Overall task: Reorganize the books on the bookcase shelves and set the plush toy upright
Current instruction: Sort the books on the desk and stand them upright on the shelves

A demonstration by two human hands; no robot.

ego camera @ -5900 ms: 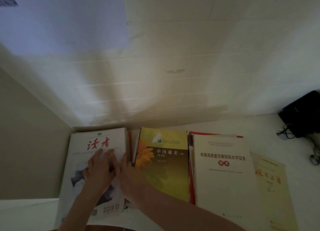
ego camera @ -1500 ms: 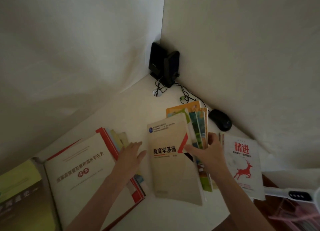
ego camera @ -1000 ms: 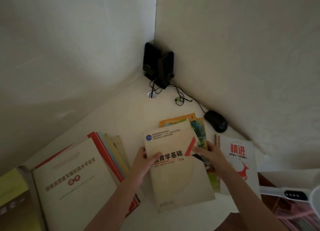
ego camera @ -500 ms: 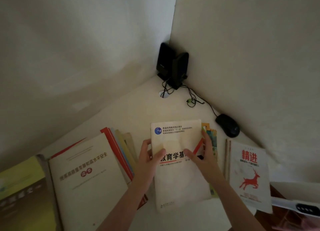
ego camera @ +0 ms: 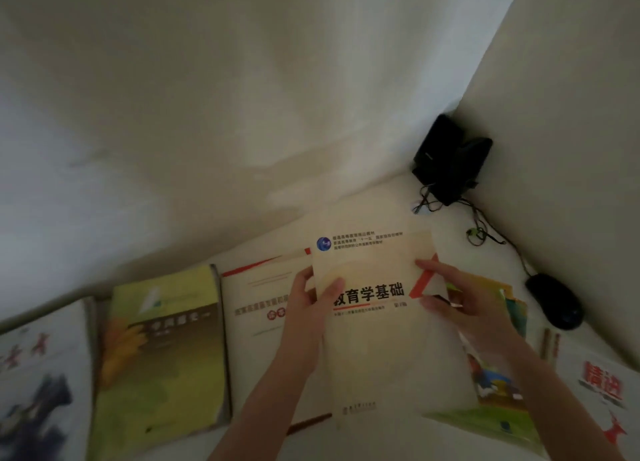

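Note:
A cream textbook (ego camera: 384,349) with black Chinese title and a red corner mark is gripped on both sides. My left hand (ego camera: 310,301) pinches its left edge, thumb on the cover. My right hand (ego camera: 460,298) grips its right edge. The book hangs over a white booklet with red edging (ego camera: 256,308) and a colourful green-orange book (ego camera: 498,363). To the left lie a yellow-green book (ego camera: 162,349) and a white magazine (ego camera: 38,384). A white book with red lettering (ego camera: 602,388) lies at the far right. No plush toy is in view.
Black speakers (ego camera: 450,159) stand in the back corner with tangled cables (ego camera: 478,232). A black mouse (ego camera: 554,304) lies against the right wall. All rest on a white shelf surface (ego camera: 367,204) closed in by pale walls.
Both hands lifted the cream textbook off the colourful pile and carried it left, over the white booklet. The view swung left, bringing the yellow-green book and magazine back in.

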